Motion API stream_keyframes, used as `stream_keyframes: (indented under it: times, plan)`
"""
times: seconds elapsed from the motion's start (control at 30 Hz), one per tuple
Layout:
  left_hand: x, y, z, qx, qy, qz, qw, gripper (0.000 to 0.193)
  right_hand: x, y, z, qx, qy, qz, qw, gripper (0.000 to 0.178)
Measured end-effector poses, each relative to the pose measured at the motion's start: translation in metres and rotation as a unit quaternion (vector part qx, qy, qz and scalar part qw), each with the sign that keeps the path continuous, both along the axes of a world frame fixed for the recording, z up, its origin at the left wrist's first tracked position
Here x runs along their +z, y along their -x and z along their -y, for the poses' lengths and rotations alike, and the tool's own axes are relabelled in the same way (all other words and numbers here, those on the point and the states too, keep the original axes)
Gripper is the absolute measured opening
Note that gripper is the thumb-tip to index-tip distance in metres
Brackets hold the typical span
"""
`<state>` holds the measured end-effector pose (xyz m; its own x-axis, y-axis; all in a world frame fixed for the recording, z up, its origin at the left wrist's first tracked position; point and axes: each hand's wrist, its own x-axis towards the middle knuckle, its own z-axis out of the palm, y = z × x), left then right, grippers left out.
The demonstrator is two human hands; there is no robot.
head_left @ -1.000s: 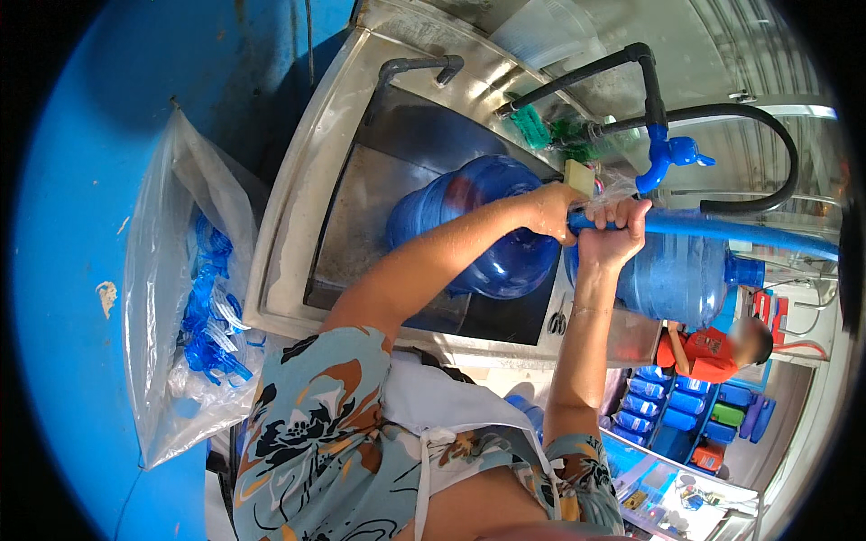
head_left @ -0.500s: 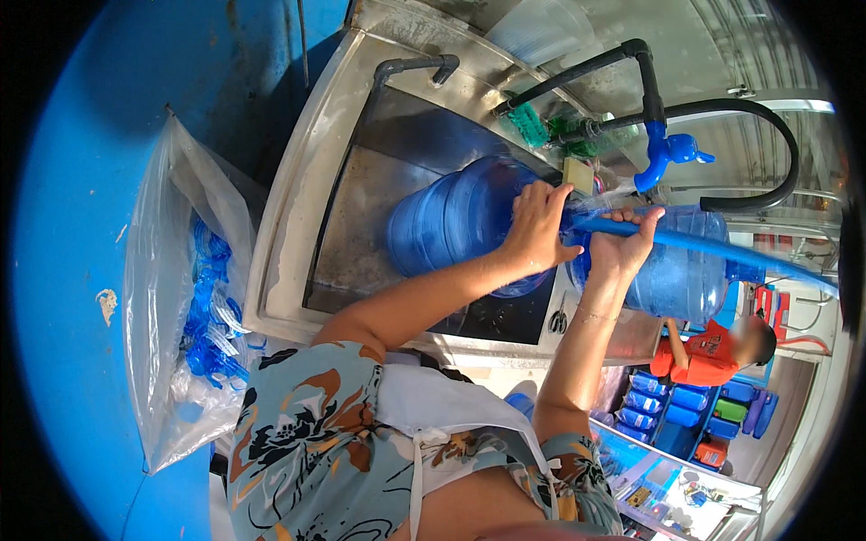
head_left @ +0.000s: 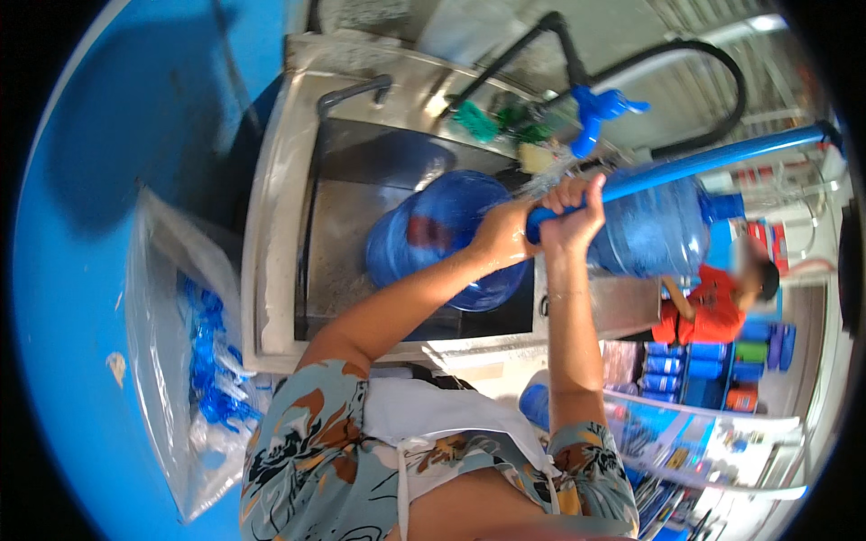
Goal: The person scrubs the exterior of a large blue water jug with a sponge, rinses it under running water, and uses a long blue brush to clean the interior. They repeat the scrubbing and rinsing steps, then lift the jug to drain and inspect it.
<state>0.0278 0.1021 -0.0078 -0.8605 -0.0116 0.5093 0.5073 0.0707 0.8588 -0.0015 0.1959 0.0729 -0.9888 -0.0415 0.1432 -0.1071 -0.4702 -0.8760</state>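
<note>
One steel sink [head_left: 277, 198] beside blue wall [head_left: 72, 279]; right hand [head_left: 572, 225] grasping blue hose [head_left: 699, 162] (left hand [head_left: 502, 236]: cannot tell grip).

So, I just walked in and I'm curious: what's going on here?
The person's right hand grips a blue tube, with the left hand by its near end. A large blue jug sits in the metal sink. Another jug is farther right.

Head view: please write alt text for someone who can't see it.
The right hand grips a blue tube; the left hand is near its end, by a blue jug in a metal sink. A second jug, a blue tap and a person in red are to the right.
</note>
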Motion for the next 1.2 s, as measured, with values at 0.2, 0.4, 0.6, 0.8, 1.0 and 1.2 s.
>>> stream_keyframes:
  times: [0.2,0.4,0.6,0.8,1.0,1.2]
  plan:
    - [-0.001,-0.024,-0.008,0.102,0.057,0.006,0.993,0.075,0.010,-0.026,0.006,-0.193,-0.071,-0.063,0.977,0.031]
    - [-0.004,-0.002,0.011,-0.104,0.047,0.013,0.993,0.073,0.079,-0.070,-0.008,-0.204,-0.209,-0.248,0.924,0.022]
    - [-0.005,-0.008,-0.006,-0.347,0.076,0.017,0.935,0.080,0.051,-0.095,-0.016,-0.142,-0.113,-0.200,0.963,0.048]
    - [-0.001,-0.032,-0.033,-0.365,0.175,0.001,0.915,0.050,0.026,-0.140,-0.080,-0.287,0.010,-0.151,0.946,0.049]
    - [0.034,-0.094,-0.056,-0.217,0.186,-0.034,0.958,0.044,0.057,-0.205,-0.117,-0.227,-0.035,-0.202,0.952,0.046]
    - [0.059,-0.188,-0.119,-0.116,0.209,-0.179,0.954,0.040,0.160,-0.391,-0.303,-0.206,0.190,-0.263,0.923,0.029]
